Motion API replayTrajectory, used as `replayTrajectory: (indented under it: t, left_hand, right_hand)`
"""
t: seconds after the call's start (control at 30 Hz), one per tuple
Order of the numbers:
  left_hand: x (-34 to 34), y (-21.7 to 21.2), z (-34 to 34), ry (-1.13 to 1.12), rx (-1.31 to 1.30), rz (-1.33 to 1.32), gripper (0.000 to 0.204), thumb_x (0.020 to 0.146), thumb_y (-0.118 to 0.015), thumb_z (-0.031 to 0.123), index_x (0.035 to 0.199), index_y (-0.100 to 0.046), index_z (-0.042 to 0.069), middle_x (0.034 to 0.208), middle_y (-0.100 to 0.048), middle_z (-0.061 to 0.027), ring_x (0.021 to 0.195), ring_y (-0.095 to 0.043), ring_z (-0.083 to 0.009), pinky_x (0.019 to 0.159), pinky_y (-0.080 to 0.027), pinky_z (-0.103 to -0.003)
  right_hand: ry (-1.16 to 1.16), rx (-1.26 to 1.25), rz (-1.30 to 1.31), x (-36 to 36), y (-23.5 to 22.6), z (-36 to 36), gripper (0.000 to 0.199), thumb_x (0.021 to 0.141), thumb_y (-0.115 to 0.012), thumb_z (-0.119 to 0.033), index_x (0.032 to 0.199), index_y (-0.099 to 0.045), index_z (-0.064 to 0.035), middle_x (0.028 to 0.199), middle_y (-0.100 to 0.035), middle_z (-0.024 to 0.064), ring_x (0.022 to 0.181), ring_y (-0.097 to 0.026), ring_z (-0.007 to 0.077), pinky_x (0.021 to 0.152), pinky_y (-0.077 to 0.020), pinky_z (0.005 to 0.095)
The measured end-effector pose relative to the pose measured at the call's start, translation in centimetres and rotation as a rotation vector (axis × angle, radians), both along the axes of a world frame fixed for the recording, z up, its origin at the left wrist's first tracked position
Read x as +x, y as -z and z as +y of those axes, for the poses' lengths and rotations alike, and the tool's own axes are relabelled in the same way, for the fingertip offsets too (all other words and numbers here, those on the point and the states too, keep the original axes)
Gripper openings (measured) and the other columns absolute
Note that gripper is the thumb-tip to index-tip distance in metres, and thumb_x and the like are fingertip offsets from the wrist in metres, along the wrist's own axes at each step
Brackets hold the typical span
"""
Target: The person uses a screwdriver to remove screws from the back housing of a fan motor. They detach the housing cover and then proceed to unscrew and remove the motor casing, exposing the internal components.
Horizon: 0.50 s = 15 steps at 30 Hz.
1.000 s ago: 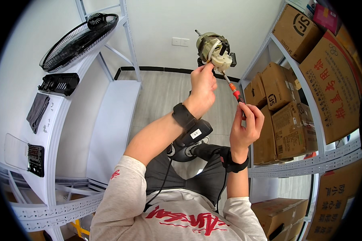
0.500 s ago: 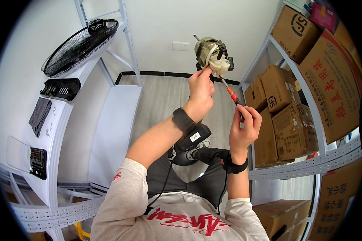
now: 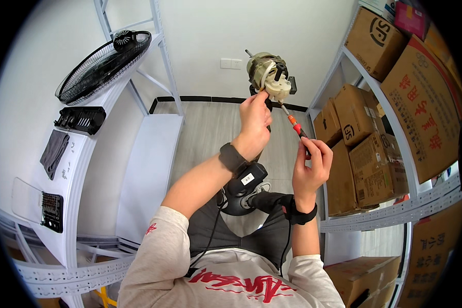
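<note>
Ahead of me a fan motor (image 3: 262, 65) with a cream plastic gearbox (image 3: 278, 89) at its near side sits on top of a black stand. My left hand (image 3: 254, 119) is closed, its fingertips pinching at the lower left edge of the gearbox; what exactly they grip is too small to make out. In my right hand (image 3: 313, 161) is a screwdriver (image 3: 295, 124) with a red and black handle, held by thumb and fingers. Its tip meets the underside of the gearbox, slanting up and left.
On the left shelf lie a black fan grille (image 3: 105, 66), a black plastic housing (image 3: 80, 119), a grey cloth (image 3: 54, 153), several small metal parts (image 3: 65, 172) and a bit set (image 3: 52, 212). Cardboard boxes (image 3: 379, 169) fill the right rack. The stand's black base (image 3: 236, 204) is between my feet.
The view has shifted slightly. Both hands stay at the gearbox, with the screwdriver in nearly the same position against its underside.
</note>
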<state>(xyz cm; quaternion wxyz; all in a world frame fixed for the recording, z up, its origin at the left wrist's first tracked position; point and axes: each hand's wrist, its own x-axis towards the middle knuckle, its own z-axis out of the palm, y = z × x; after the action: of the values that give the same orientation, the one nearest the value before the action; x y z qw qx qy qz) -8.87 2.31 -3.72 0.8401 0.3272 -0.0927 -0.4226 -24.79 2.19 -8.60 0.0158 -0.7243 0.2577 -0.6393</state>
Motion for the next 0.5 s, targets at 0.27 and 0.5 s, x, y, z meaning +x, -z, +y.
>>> replayTrajectory:
  t: [0.27,0.5]
  left_hand:
    - [0.02,0.31,0.35,0.038,-0.044,-0.03,0.024,0.096,-0.061,0.011,0.078,-0.045,0.012,0.057,-0.03,0.0073,0.045,-0.026,-0.0054,0.041,-0.02,-0.025]
    - [-0.1,0.17,0.28,0.03,-0.038,-0.015,0.02,0.096,-0.061,0.011,0.081,-0.048,0.011,0.057,-0.031,0.0075,0.045,-0.026,-0.0051,0.041,-0.02,-0.025]
  right_hand:
    - [0.006,-0.002,0.009,0.0,-0.02,0.17,0.025,0.081,-0.077,0.006,0.101,-0.074,-0.007,0.098,-0.061,0.0066,0.076,-0.061,0.0173,0.058,-0.0506,0.0278]
    - [-0.001,0.01,0.006,0.12,0.18,0.4,0.024,0.081,-0.077,0.006,0.101,-0.074,-0.0067,0.098,-0.061,0.0066,0.076,-0.062,0.0172,0.057,-0.0516,0.0276]
